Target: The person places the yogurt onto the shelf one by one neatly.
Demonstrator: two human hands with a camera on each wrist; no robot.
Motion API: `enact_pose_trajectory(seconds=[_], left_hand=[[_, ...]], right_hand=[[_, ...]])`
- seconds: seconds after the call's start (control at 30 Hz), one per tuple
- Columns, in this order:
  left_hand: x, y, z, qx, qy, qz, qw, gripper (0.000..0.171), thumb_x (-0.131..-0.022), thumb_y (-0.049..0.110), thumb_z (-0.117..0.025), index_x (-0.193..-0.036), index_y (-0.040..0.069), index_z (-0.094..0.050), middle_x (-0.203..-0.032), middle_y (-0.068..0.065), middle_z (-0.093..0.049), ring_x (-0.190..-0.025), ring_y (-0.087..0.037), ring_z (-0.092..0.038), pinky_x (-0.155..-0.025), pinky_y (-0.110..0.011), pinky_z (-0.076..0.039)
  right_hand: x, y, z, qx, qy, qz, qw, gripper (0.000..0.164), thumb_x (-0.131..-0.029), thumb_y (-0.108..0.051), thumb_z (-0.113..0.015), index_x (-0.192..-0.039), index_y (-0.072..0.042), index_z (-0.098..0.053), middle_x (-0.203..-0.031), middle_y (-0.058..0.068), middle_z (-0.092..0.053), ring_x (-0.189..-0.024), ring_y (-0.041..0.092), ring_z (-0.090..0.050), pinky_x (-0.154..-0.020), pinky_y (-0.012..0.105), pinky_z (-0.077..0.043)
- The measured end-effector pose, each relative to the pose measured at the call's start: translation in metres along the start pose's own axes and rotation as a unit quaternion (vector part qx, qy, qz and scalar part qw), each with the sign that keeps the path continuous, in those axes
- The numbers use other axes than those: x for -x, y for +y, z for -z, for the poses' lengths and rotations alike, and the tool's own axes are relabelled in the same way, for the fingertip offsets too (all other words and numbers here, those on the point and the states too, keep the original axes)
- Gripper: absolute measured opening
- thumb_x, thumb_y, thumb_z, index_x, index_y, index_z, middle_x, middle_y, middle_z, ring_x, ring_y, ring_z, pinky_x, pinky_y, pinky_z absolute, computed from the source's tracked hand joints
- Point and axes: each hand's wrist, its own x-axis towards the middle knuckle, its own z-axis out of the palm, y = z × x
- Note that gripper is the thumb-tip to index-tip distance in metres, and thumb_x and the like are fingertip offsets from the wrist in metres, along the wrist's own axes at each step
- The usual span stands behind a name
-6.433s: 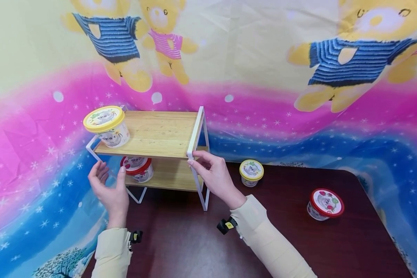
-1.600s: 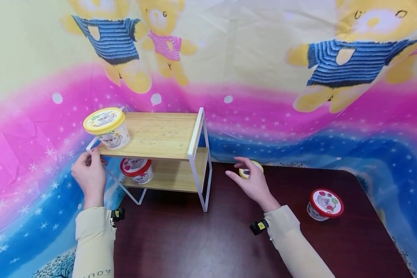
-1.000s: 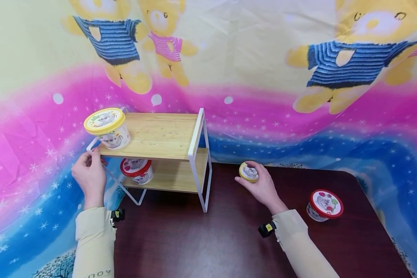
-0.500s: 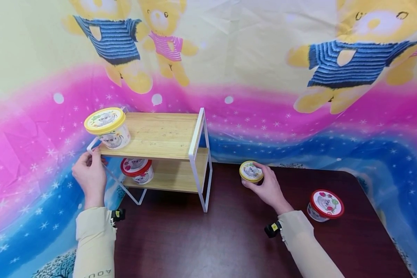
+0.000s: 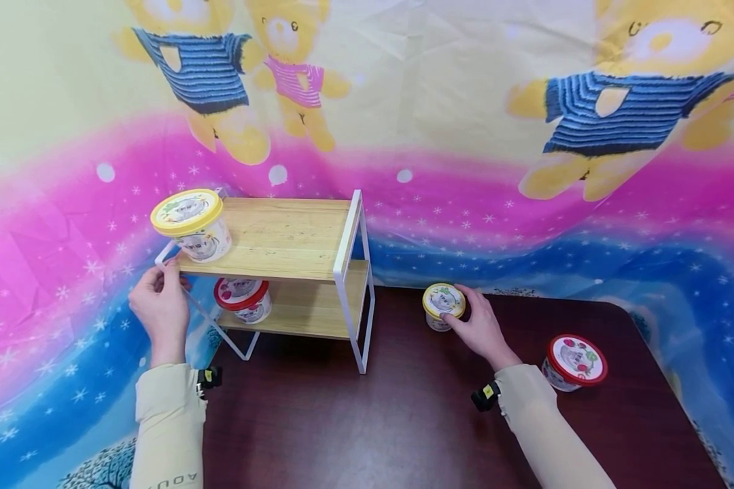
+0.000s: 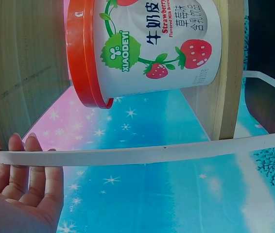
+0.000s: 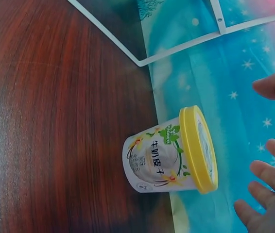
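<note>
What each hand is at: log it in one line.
left hand: grips shelf frame | right hand: beside yellow-lidded tub on table, not gripping | red-lidded tub: farther right on table

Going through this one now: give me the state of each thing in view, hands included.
Shelf, standing on the table
Upper yellow-lidded tub, lid on, upright on the top board
Lower red-lidded tub, lid on, upright on the lower board
Table's yellow-lidded tub, lid on, upright
Table's red-lidded tub, lid on, upright
Left hand, gripping the shelf's left side
Right hand, fingers spread, not gripping
</note>
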Motion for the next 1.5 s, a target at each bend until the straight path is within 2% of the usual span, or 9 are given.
enact_pose_trajectory(seconds=[0.43,0.8,1.03,1.3,1.5], left_hand=[[-0.001,-0.001,0.001,0.002,-0.001,0.003,1.0,0.035,-0.103,0.036,-0.062,-0.113,0.005,-0.076,-0.081,0.005,-0.067,-0.074,-0.009,-0.064,-0.067,-0.019,-0.051],[0.0,0.0,0.0,0.009,0.001,-0.007,0.9999,0.036,-0.102,0.036,-0.062,-0.109,0.004,-0.077,-0.08,0.005,-0.068,-0.073,-0.01,-0.064,-0.067,-0.019,-0.051],[0.0,0.0,-0.001,0.003,0.002,-0.004,1.0,0.036,-0.103,0.037,-0.061,-0.11,0.005,-0.077,-0.08,0.004,-0.068,-0.072,-0.009,-0.064,-0.067,-0.02,-0.05],[0.001,0.0,-0.001,0.002,-0.002,0.008,1.0,0.035,-0.103,0.036,-0.06,-0.114,0.007,-0.076,-0.082,0.004,-0.068,-0.075,-0.01,-0.064,-0.068,-0.02,-0.049],[0.001,0.0,-0.001,-0.007,0.001,-0.001,1.0,0.037,-0.104,0.037,-0.06,-0.113,0.006,-0.076,-0.083,0.0,-0.069,-0.074,-0.009,-0.063,-0.068,-0.021,-0.049]], right_hand=[[-0.019,0.014,0.0,-0.013,-0.036,-0.018,0.999,0.086,-0.086,-0.032,-0.083,-0.153,0.0,-0.039,-0.15,0.026,-0.04,-0.135,0.046,-0.038,-0.105,0.065,-0.036],[-0.036,0.015,-0.001,0.019,-0.086,-0.02,0.996,0.093,-0.082,-0.025,-0.086,-0.153,0.004,-0.035,-0.149,0.03,-0.038,-0.132,0.047,-0.039,-0.105,0.065,-0.036],[-0.042,0.018,-0.005,0.02,-0.109,-0.038,0.993,0.098,-0.082,-0.026,-0.086,-0.154,0.008,-0.03,-0.15,0.032,-0.036,-0.133,0.047,-0.038,-0.108,0.063,-0.034],[-0.045,0.025,-0.012,0.012,-0.101,-0.063,0.993,0.104,-0.082,-0.03,-0.085,-0.155,0.01,-0.023,-0.15,0.034,-0.033,-0.133,0.049,-0.038,-0.108,0.064,-0.034],[-0.043,0.03,-0.016,-0.019,-0.09,-0.09,0.992,0.108,-0.082,-0.028,-0.086,-0.157,0.009,-0.018,-0.152,0.033,-0.031,-0.136,0.048,-0.036,-0.11,0.063,-0.031]])
